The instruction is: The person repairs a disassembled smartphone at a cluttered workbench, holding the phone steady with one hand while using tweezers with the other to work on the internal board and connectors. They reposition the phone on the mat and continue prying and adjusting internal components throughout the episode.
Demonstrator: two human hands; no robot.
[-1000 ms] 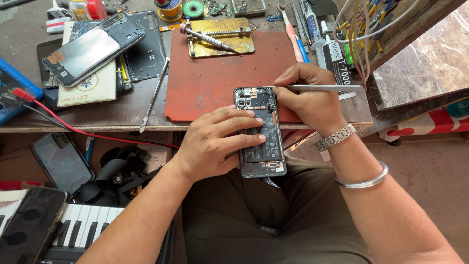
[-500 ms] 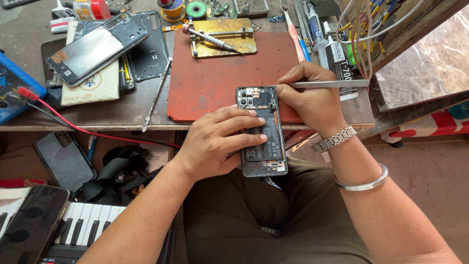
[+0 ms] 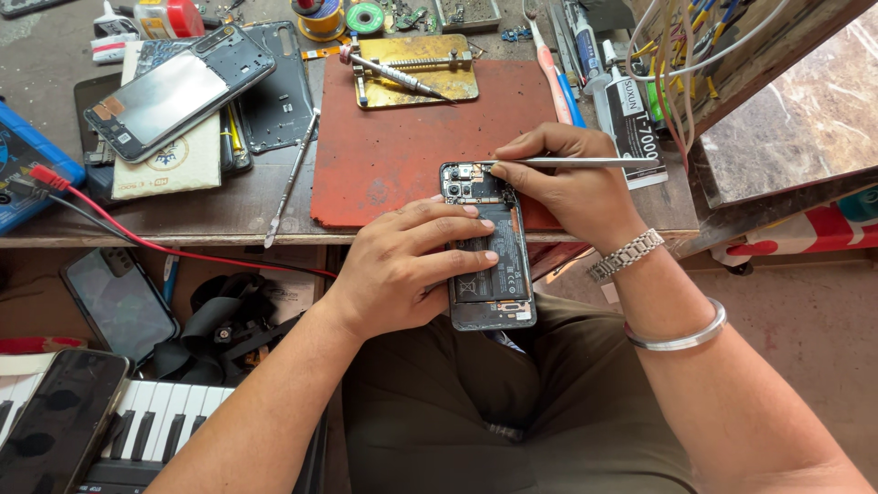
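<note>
The left hand [image 3: 402,265] is gripping an opened phone [image 3: 489,247], its flat black battery exposed, at the edge of a worn red mat [image 3: 402,155]. The right hand [image 3: 572,178] is pinching slim metal tweezers [image 3: 576,162], tips touching the phone's top.

White labelled glue tube [image 3: 631,128] right; dark phone screen [image 3: 59,430] bottom-left.
</note>
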